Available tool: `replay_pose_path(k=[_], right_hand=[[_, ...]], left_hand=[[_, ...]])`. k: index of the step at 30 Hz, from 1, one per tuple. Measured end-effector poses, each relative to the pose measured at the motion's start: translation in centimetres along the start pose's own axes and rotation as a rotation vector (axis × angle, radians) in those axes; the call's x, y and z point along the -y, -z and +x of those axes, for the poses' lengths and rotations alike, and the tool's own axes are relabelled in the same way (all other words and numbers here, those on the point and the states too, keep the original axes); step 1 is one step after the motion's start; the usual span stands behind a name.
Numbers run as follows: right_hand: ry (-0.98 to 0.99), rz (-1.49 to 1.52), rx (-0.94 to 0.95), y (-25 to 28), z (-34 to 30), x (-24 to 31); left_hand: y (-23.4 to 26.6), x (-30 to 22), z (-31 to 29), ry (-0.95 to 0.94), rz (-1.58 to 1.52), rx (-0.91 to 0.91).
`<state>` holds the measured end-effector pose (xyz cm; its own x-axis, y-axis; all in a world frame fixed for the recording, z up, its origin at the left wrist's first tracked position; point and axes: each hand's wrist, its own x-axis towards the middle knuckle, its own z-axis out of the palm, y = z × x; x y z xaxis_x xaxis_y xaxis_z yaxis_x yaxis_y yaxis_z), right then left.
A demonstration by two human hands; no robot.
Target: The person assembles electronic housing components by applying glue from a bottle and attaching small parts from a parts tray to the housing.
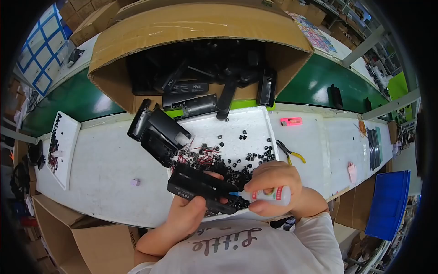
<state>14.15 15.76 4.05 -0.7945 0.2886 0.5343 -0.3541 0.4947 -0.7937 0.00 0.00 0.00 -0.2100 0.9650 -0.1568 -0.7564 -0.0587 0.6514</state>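
My left hand is closed round a black plastic fan housing, tilted over the near edge of a white foam tray. In my right hand is a white glue bottle with a red-marked label. Its narrow tip points left at the housing's right part; whether it touches cannot be made out. Under and behind the housing, the tray holds many small black plastic pieces and a tangle of small parts with red wires. More black housings lean on the tray's left side.
A large cardboard box full of black housings opens toward me behind the tray. Pliers with yellow handles and a pink lighter lie to the right. Another foam tray stands at left. A green conveyor belt runs behind.
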Motion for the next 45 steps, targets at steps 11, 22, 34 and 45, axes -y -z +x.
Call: replay_pose_path(k=[11, 22, 34, 45], right_hand=[[0.025, -0.135, 0.006, 0.0, 0.4, 0.7], [-0.756, -1.222, 0.218, 4.8, -0.2, -4.0], [-0.128, -0.832, 0.145, -0.8, 1.3, -7.4], [-0.142, -0.641, 0.204, -3.0, 1.3, -8.4]], left_hand=[[-0.4, -0.1, 0.0, -0.036, -0.006, 0.016], [1.1, 0.1, 0.6, -0.193, 0.006, -0.017], [1.8, 0.0, 1.1, -0.286, -0.022, -0.019], [1.3, -0.2, 1.3, -0.23, -0.104, -0.127]])
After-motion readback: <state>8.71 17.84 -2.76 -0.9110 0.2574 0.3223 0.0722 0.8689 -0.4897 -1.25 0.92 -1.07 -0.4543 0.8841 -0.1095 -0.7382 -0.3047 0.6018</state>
